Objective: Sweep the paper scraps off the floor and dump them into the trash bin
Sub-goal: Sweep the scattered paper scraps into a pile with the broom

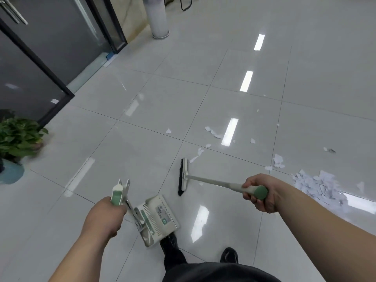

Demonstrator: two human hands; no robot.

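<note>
My left hand (pixel 103 216) grips the green-and-white handle of a white dustpan (pixel 157 218), which hangs just above my left shoe. My right hand (pixel 258 192) grips the green end of a broom handle. The broom head (pixel 184 177), white with black bristles, is down at the floor ahead of me. A heap of white paper scraps (pixel 317 185) lies on the tiles to the right, beyond my right hand. Loose scraps (pixel 213 132) are scattered farther out, a few just past the broom head. No trash bin is in view.
A potted green plant (pixel 18 135) stands at the left edge. Dark glass doors (pixel 40 58) with a black frame run along the far left. A white cylinder (pixel 157 17) stands on the floor at the back. My two dark shoes (pixel 173 249) are at the bottom.
</note>
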